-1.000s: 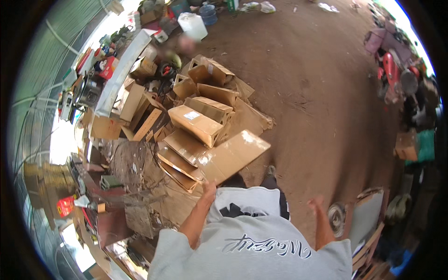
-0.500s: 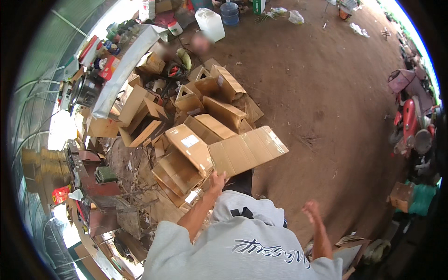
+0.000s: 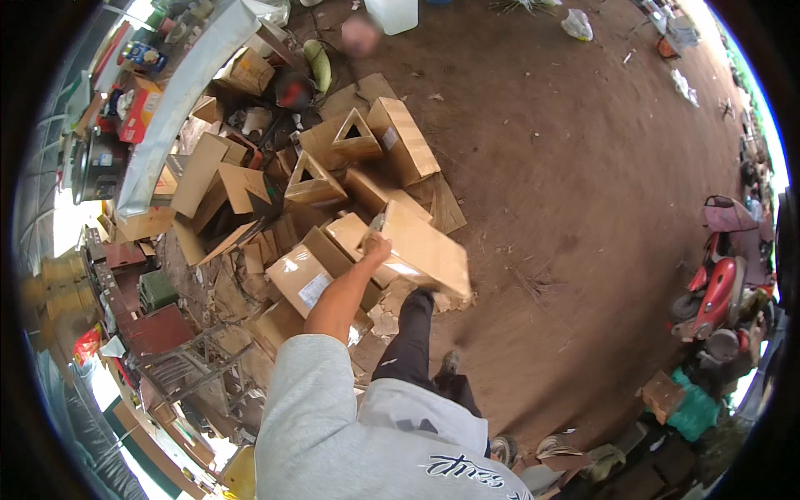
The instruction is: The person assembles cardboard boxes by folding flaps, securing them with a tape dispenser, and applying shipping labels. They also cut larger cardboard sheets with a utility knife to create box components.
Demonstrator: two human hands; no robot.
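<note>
Your left grip (image 3: 377,247) grasps a cardboard box (image 3: 427,252) by its edge.
It hangs beside the carton pile (image 3: 367,193), probably light enough for one hand; your right grip is unseen, so I cannot tell its state.

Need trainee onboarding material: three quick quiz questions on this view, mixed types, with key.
1. Which hand grips the cardboard carton above the dark trouser leg?
2. True or false: the red motor scooter is on the picture's right side.
3. Fill in: the white plastic jug is cut off by the picture's ___ edge.

Key: 1. left hand; 2. true; 3. top.
</note>
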